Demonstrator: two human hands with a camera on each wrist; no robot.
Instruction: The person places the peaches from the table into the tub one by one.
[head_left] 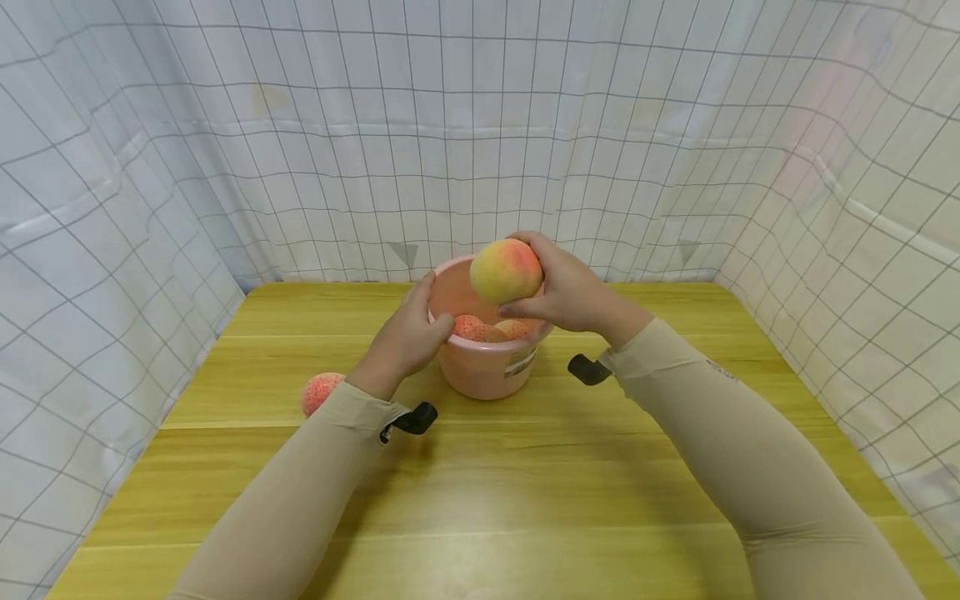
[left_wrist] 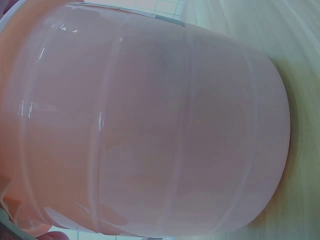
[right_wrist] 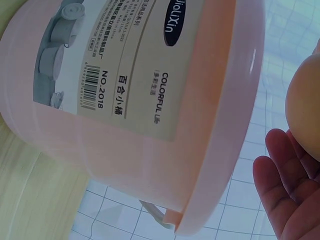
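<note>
A pink plastic bucket (head_left: 480, 373) stands upright on the table, with a printed label (right_wrist: 125, 70) on its side. My left hand (head_left: 405, 337) grips the left part of its rim, and the bucket's wall (left_wrist: 150, 125) fills the left wrist view. Above the bucket's opening, my right hand (head_left: 573, 287) holds a yellow peach (head_left: 504, 272) with a red blush between thumb and fingers. Inside the bucket lie a speckled red-orange round fruit (head_left: 468, 326) and a paler one (head_left: 514, 329), partly hidden by the rim.
On the wooden table (head_left: 510, 500), a speckled pink-red round fruit (head_left: 321, 392) lies left of the bucket, partly covered by the left forearm. White grid-patterned curtains (head_left: 480, 125) hang behind and along both sides of the table.
</note>
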